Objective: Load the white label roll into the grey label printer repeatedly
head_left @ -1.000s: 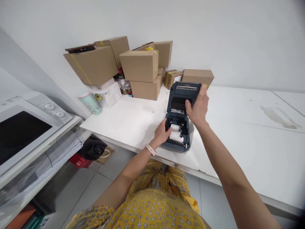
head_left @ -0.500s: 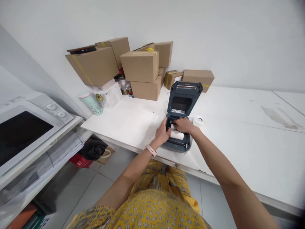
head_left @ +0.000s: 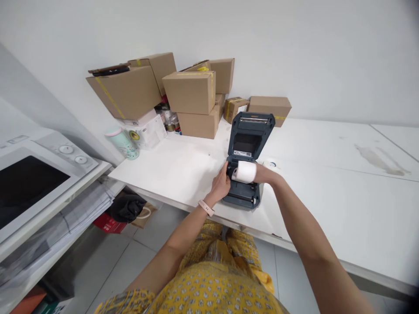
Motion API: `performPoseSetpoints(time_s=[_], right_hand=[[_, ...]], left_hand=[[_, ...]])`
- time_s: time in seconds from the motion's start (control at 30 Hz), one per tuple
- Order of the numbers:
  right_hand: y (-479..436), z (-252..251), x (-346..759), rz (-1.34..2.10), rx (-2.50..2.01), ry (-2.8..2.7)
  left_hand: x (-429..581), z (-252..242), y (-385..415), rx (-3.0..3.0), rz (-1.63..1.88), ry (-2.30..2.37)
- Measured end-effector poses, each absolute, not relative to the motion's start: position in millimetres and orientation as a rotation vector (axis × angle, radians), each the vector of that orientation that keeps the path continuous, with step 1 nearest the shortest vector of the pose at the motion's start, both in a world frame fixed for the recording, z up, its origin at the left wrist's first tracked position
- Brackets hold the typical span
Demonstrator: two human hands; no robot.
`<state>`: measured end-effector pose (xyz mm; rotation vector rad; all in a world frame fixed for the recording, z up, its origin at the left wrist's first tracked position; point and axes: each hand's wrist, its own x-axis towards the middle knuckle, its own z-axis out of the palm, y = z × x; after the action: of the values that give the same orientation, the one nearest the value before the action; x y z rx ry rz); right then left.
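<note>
A dark grey label printer (head_left: 241, 200) stands on the white table (head_left: 183, 174) near its front edge, its lid (head_left: 266, 133) raised. My left hand (head_left: 220, 185) grips the printer's left side wall, fingers outside and thumb at the inner edge. In my right hand (head_left: 261, 173) is a white paper roll (head_left: 246, 171), lifted above the open printer bay and tilted. The roll hides most of the right fingers. Behind my right wrist, partly covered, lies another white roll (head_left: 271, 165) on the table.
Cardboard boxes (head_left: 189, 92) are stacked at the back left, with smaller ones (head_left: 270, 106) behind the printer. A mint green tumbler (head_left: 122, 143) stands at the table's left end beside a white box (head_left: 150, 131). A white microwave (head_left: 42, 165) sits on the left shelf.
The white roll has come up out of the printer bay in my right hand, turning to show its end. My left hand has stayed on the printer's side. The view has shifted slightly.
</note>
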<state>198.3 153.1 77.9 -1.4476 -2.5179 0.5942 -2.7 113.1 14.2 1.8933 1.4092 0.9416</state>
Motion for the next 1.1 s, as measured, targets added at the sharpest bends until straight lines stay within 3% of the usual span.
performPoseSetpoints(time_s=[0.17, 0.33, 0.53, 0.83, 1.1], right_hand=[[91.4, 76.8, 277.3, 0.841, -1.203, -1.826], [48.1, 11.6, 315.1, 0.728, -1.517, -1.246], [46.3, -44.2, 307.3, 0.643, -1.867, -1.095], [42.7, -13.2, 320.2, 0.788, -1.59, -1.128], [147.3, 20.7, 324.6, 0.653, -1.743, -1.569]], left_hand=[[-1.8, 17.9, 111.2, 1.907, 0.936, 1.428], [-0.2, 21.5, 111.0, 1.893, 0.895, 1.482], [0.0, 22.1, 110.4, 1.889, 0.91, 1.483], [0.3, 27.1, 108.7, 1.908, 0.883, 1.468], [-0.2, 25.9, 108.6, 1.865, 0.921, 1.464]])
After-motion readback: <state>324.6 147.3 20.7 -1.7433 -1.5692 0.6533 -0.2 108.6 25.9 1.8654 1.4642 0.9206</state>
